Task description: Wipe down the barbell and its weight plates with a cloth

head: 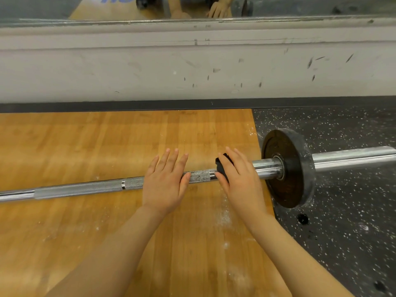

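Chrome barbell (85, 188) lies across the wooden platform (107, 146), running left to right; its right end carries one dark weight plate (288, 168), which stands on the speckled rubber floor (342, 211) just past the platform's edge; bare sleeve sticks out beyond it. Knurled section of the shaft between the hands shows pale flecks, likely chalk; white dust also scattered on the wood and on the plate's rim, which looks scuffed and greyed.

Right hand (240, 179) presses a small black cloth (221, 166) down on the shaft, near the inner collar, close to the plate but not touching it; fingers lie fairly straight over the cloth, thumb against its near side, so a press more than a fist. Left hand (165, 181) rests flat on the bar beside it, fingers spread and straight, gripping nothing; steadying, I'd judge.

Progress, as a guess: mid-wipe on the shaft; plate still looks dusty, so plate and outer sleeve appear left to do; left stretch of bar cannot be judged. Scuffed grey wall (192, 67) behind, mirror (192, 7) above it.
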A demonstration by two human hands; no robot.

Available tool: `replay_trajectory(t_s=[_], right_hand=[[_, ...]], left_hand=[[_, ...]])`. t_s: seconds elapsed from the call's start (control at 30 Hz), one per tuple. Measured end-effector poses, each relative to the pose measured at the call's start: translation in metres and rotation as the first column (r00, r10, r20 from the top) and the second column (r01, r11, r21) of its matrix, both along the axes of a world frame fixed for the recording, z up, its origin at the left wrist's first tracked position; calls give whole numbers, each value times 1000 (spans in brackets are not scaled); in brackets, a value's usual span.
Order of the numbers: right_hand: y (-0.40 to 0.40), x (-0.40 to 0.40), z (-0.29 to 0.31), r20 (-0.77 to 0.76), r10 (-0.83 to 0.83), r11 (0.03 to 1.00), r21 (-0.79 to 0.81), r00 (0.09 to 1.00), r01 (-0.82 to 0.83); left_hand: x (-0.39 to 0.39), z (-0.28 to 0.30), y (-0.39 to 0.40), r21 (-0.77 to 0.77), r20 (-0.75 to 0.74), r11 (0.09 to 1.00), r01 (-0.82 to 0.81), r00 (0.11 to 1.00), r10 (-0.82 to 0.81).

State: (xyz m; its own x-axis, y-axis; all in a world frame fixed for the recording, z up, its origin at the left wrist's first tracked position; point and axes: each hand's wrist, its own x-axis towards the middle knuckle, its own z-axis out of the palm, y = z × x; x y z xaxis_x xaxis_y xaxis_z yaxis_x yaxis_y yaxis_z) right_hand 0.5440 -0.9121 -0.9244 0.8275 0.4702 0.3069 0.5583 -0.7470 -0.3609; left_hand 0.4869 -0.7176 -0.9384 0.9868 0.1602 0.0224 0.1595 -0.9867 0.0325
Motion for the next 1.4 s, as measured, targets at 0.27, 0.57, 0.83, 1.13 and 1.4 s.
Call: replay_trajectory(t_s=[0.27,0.57,0.83,1.13,1.4], right_hand=[[-25,9,-8,55,-63,998,23,996,62],[-34,16,-14,13,-188,978,93,982,186],[-42,19,-15,60,-163,983,-70,985,167],[-28,11,-11,-3,-106,994,-8,994,105],[-42,17,-10,0,-243,966,-94,970,242]], left_hand=[[-4,1,-1,-1,14,1000,16,1000,-16],[0,0,-1,-14,28,1000,4,1000,-3],[2,1,-1,-13,40,1000,-4,999,4],[1,1,-2,-22,35,1000,-5,999,6],[-2,0,-1,-22,15,1000,4,1000,-4]])
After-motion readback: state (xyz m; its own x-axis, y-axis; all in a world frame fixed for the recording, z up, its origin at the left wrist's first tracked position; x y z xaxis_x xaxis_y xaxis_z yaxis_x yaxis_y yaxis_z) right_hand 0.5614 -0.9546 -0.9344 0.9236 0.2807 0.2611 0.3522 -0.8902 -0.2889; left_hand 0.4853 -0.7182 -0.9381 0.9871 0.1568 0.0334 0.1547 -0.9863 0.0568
